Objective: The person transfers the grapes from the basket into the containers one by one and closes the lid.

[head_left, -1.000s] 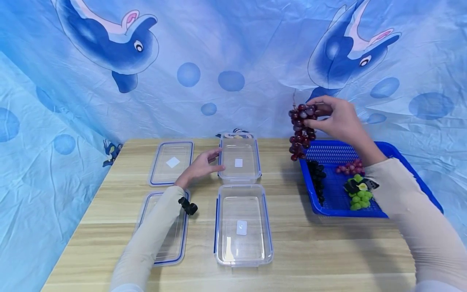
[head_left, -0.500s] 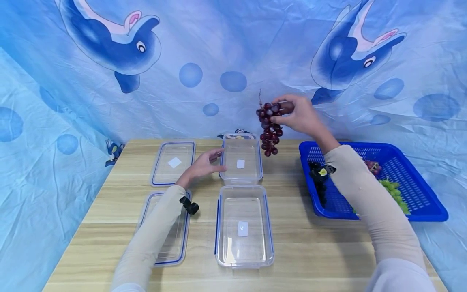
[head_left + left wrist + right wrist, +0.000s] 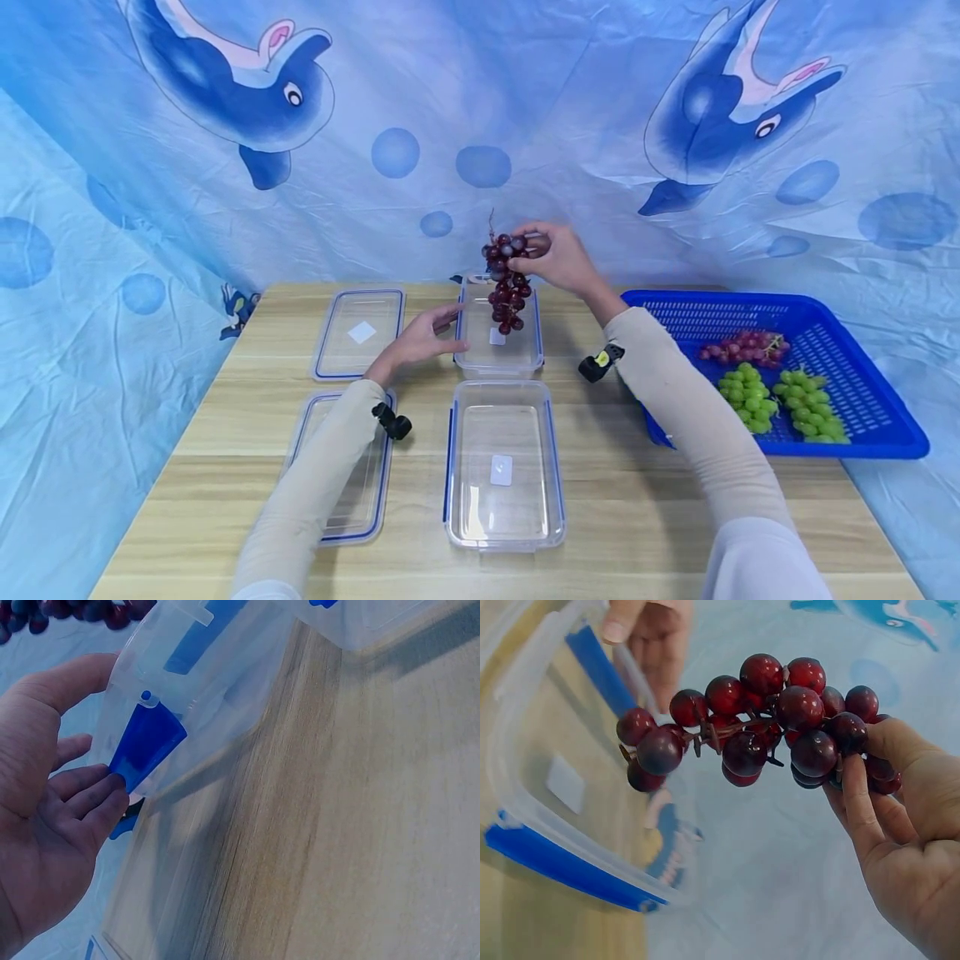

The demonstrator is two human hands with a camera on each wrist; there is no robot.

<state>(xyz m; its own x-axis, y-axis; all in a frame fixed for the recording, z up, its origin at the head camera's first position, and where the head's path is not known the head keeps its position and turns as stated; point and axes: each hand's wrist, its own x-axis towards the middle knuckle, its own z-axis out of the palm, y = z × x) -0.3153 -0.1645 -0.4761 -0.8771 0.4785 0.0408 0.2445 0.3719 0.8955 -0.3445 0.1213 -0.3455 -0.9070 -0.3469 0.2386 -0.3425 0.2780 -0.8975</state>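
Observation:
My right hand (image 3: 558, 260) pinches a bunch of dark red grapes (image 3: 507, 283) near its top, and the bunch hangs over the far clear container (image 3: 480, 358). In the right wrist view the grapes (image 3: 780, 727) stretch out from between thumb and fingers, toward the container's blue-clipped wall (image 3: 570, 874). My left hand (image 3: 420, 337) is at the left side of that container, thumb at the rim. The left wrist view shows its fingers (image 3: 97, 795) relaxed against the blue side clip (image 3: 150, 742).
A second clear container (image 3: 501, 508) stands nearer on the wooden table. Two blue-edged lids (image 3: 348, 354) (image 3: 352, 500) lie at left, the near one partly under my left sleeve. A blue basket (image 3: 892, 425) at right holds green grapes (image 3: 810, 406) and pinkish-red grapes (image 3: 746, 347).
My right hand has carried the dark red grapes leftward from above the basket, then lower, to over the far container. The left hand has stayed in place.

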